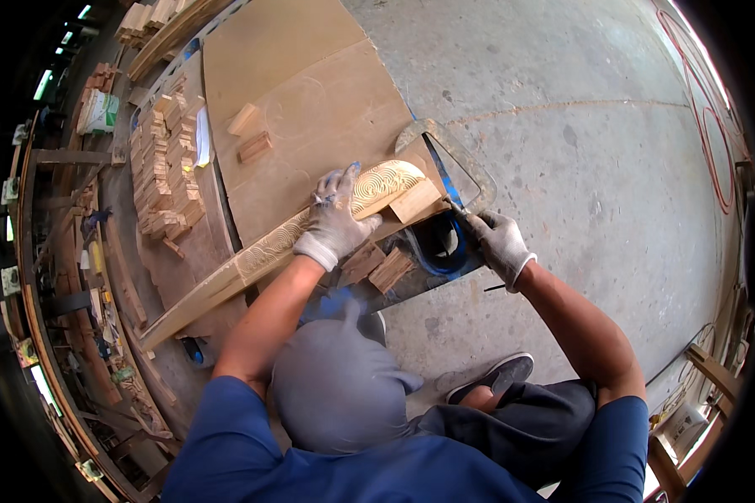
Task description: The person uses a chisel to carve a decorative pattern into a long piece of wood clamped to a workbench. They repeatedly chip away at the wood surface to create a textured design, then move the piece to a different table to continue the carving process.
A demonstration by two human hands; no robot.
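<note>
My left hand (335, 216), in a light grey glove, lies with spread fingers on top of a long wooden board (270, 243). The board runs diagonally, and swirling grooves are carved on its rounded far end. Its near end reaches down to the left. My right hand (501, 245), also gloved, is closed around the handle of a hand tool with a rounded grey frame (476, 178), which looks like a bow saw. The frame is beside the board's far end. A small wooden block (414, 200) sits against the carved end, between my hands.
Cardboard (310, 101) covers the work surface, with two loose blocks (255, 147) on it. Many cut wooden pieces (168, 168) are stacked to the left. Wood offcuts (390, 270) and a blue-rimmed opening (441, 243) are near my hands. Concrete floor (579, 168) extends right, with a red hose (713, 126).
</note>
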